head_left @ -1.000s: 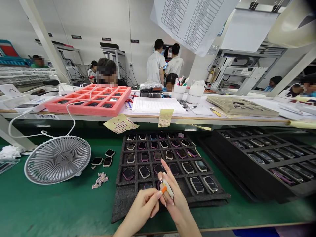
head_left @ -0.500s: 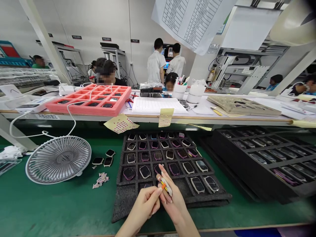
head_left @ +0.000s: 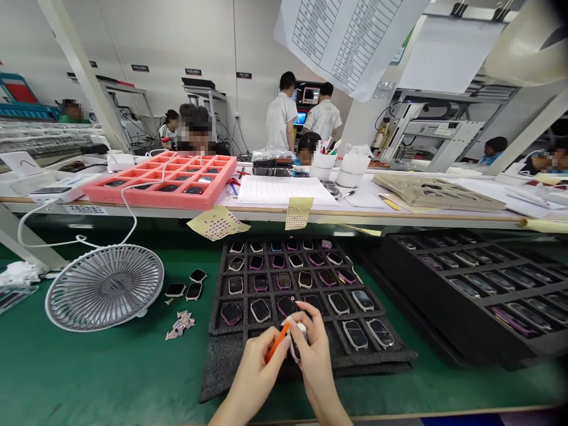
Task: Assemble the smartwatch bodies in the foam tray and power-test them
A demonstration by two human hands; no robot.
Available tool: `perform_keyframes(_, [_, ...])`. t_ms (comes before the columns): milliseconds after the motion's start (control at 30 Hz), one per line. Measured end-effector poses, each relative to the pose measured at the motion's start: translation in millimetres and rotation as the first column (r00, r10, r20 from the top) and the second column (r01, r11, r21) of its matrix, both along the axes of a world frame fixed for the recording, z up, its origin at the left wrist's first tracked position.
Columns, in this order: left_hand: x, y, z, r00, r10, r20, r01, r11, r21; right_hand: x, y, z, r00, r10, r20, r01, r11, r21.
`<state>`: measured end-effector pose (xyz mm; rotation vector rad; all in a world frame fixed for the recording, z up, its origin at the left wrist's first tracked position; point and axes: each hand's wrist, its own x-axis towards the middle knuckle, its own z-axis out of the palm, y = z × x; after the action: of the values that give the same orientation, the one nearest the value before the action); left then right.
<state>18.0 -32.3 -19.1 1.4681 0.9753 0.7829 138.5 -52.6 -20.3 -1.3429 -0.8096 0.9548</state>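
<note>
My left hand (head_left: 258, 364) is closed, pinching a narrow orange strip (head_left: 277, 342) between thumb and fingers; its exact kind is unclear. My right hand (head_left: 316, 346) grips a small light-coloured smartwatch case (head_left: 294, 350), mostly covered by the fingers. The strip's upper end is close to the watch; I cannot tell whether they touch. Both hands are above the front of a black foam tray (head_left: 224, 358), whose compartments hold several watch cases with dark screens, some silver and some purple, such as a silver watch (head_left: 355, 334) at the right.
Left of the tray lie loose watches (head_left: 194, 290), small paper scraps (head_left: 181, 324) and a white fan (head_left: 110, 287). A second black tray (head_left: 426, 290) with watches stands at the right. On the shelf above are a pink foam tray (head_left: 213, 198) and paper sheets (head_left: 284, 189). Several people are beyond.
My right hand has turned and curled its fingers over the watch. My left hand has shifted slightly, and more of the orange strip shows, tilted upward.
</note>
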Motion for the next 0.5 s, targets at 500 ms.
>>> perform_keyframes(500, [-144,54,-38.3,0.608,0.357,-0.709,-0.412,0.905,0.103,79,-14,-23.8,0.319,0.017,0.947,-0.128,0.991,0.025])
